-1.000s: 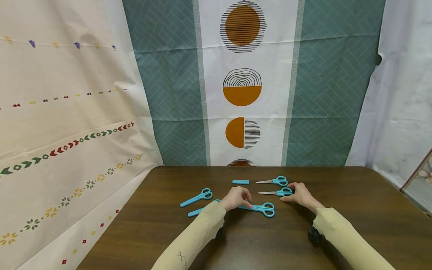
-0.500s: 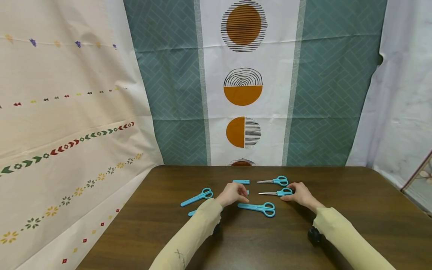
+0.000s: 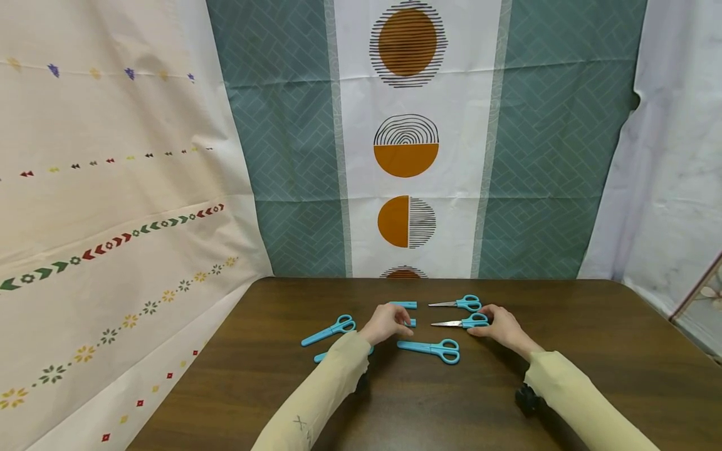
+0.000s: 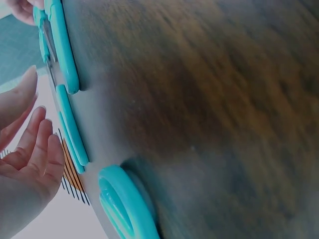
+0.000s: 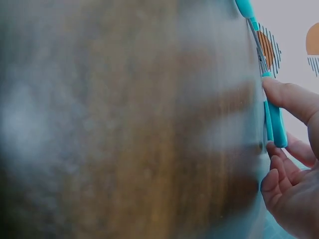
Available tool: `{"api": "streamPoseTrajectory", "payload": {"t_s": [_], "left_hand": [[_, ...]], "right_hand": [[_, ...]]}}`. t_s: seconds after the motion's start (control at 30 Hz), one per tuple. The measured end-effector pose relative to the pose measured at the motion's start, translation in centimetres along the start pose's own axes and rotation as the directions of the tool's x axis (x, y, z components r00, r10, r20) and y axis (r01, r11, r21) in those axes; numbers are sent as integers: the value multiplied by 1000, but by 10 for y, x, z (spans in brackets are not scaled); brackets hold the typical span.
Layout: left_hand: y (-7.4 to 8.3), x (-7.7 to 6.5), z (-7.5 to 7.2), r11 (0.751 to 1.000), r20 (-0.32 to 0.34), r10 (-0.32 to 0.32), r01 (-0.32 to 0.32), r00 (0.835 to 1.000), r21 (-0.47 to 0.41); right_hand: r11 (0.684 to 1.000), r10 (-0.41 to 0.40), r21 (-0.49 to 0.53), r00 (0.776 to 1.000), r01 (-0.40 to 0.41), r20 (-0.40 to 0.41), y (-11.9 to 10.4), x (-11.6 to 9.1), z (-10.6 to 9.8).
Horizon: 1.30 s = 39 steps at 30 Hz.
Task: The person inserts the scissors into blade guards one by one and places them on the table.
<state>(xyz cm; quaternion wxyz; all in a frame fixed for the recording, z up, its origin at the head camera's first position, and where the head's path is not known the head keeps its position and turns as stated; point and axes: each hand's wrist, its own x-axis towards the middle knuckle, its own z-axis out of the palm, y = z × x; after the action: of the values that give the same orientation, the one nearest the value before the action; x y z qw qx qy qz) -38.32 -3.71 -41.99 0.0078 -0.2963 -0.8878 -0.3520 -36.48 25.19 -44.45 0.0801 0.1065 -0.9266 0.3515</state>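
Note:
My right hand (image 3: 504,326) grips the handle of blue scissors (image 3: 471,321), whose bare blades point left on the table. In the right wrist view the thumb lies on that handle (image 5: 276,124), with fingertips at its far side. My left hand (image 3: 385,322) hovers near a blue blade cover (image 3: 413,323), partly hiding it. Its fingers (image 4: 37,149) are loosely bent and apart from the thumb, with nothing held, in the left wrist view. Behind lie a second cover (image 3: 407,305) and second bare scissors (image 3: 469,303). Covered scissors (image 3: 431,347) lie in front.
To the left, covered scissors (image 3: 333,330) lie slantwise on the brown wooden table (image 3: 429,407). Another covered pair (image 3: 320,357) is mostly hidden behind my left sleeve (image 3: 321,388). A patterned curtain (image 3: 406,188) hangs beyond the table's back edge.
My left hand has let go of the front covered scissors and moved left and back toward the blade cover. The right hand has stayed at its scissors.

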Motion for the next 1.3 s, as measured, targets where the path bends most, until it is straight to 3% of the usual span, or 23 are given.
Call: {"api": "streamPoseTrajectory", "payload": {"t_s": [0.27,0.37,0.5,0.6,1.07,1.2,1.3], "left_hand": [[-1,2,0,1000,-38,-13,13,999,3],[-2,2,0,1000,-50,-28,28,998,8],[-6,2,0,999,-61,-45,46,997,20],[-10,3,0,997,-67,-67,69,996,30],[-16,7,0,990,-45,-128,130,991,57],[-18,8,1,986,-37,-149,151,988,71],[-19,9,2,984,-32,-159,161,987,80]], "right_hand": [[998,40,47,999,-40,2,-5,-4,0],[988,62,140,998,-63,10,-7,-6,1],[947,84,309,996,-92,36,-9,-7,4],[923,90,371,995,-100,45,-10,-7,6],[925,102,360,992,-124,81,-13,-8,7],[879,114,454,988,-149,104,-15,-9,6],[818,128,547,984,-176,126,-16,-9,4]]}}
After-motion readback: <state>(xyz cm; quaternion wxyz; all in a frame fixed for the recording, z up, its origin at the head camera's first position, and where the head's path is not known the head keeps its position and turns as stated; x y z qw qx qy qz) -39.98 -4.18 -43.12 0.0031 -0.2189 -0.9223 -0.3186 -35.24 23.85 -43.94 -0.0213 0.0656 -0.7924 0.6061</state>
